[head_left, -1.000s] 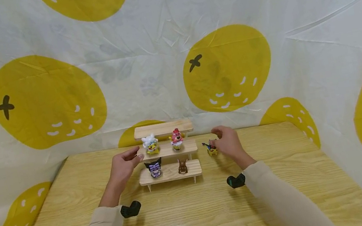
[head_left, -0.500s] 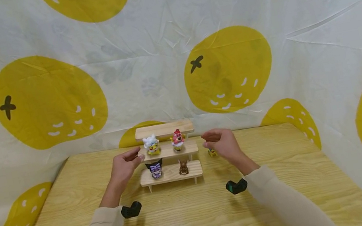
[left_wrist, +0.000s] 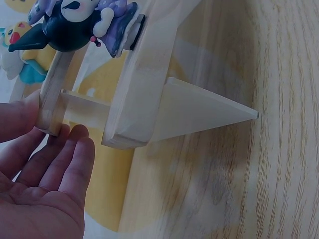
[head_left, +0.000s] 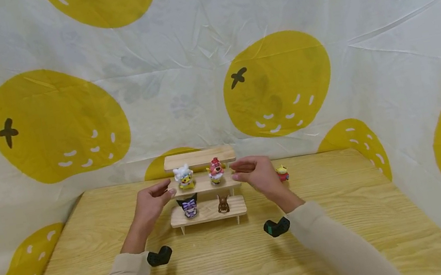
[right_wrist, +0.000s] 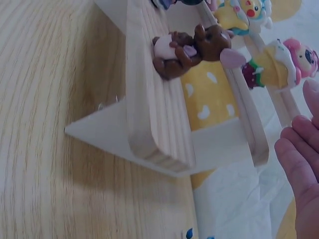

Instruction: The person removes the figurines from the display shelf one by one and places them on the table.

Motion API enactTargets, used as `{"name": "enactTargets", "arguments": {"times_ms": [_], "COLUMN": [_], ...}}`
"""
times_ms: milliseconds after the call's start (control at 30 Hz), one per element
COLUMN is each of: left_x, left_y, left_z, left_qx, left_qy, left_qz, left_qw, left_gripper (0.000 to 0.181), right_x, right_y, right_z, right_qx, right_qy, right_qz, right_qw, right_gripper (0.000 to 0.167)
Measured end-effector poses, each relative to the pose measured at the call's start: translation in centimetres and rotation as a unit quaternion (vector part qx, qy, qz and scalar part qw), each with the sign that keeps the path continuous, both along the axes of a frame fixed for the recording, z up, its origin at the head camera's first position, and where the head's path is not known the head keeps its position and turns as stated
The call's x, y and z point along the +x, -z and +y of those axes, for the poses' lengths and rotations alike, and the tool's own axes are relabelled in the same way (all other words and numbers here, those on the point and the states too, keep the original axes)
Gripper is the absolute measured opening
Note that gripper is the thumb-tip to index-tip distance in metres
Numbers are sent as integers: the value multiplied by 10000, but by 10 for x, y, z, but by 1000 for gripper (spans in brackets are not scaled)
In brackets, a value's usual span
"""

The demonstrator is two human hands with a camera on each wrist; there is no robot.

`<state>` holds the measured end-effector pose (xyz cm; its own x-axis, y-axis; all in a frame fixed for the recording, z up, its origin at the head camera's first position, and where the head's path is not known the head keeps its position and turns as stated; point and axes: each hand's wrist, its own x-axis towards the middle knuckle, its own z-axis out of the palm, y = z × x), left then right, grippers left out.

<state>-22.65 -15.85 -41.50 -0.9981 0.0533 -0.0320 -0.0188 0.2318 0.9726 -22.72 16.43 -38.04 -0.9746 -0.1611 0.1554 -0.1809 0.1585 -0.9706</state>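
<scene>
A three-tier wooden display stand (head_left: 197,157) stands on the table. My left hand (head_left: 150,206) pinches the left end of its middle tier, thumb above and fingers below, as the left wrist view shows. Beside that tier's right end is my right hand (head_left: 260,178), fingers loosely extended and holding nothing visible. The middle tier bears a yellow figurine in a white fluffy hat (head_left: 184,177) and a pink bear figurine (head_left: 215,170). On the bottom tier sit a black-and-purple figurine (head_left: 189,207) and a brown mouse figurine (right_wrist: 209,45).
A red figurine with a green head (head_left: 282,173) stands on the table (head_left: 207,262) right of my right hand. Small blue bits (right_wrist: 189,233) show at the right wrist view's bottom edge. A lemon-patterned cloth (head_left: 174,76) hangs behind the table.
My right hand has moved left, from a yellow figurine on the table to the stand's right end. It now hides that figurine, and the red one has come into sight. My left hand stays put.
</scene>
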Motion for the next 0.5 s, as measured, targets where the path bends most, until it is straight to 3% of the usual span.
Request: {"name": "enactTargets", "arguments": {"times_ms": [500], "left_x": [-4], "left_y": [3], "left_z": [0], "left_qx": [38], "left_qy": [-33], "left_qz": [11], "left_qw": [10000], "left_gripper": [54], "right_x": [-8], "right_y": [-3], "right_z": [-30], "right_qx": [-37], "right_qy": [-185], "right_qz": [-475], "right_qw": [9987], "right_gripper": [49]}}
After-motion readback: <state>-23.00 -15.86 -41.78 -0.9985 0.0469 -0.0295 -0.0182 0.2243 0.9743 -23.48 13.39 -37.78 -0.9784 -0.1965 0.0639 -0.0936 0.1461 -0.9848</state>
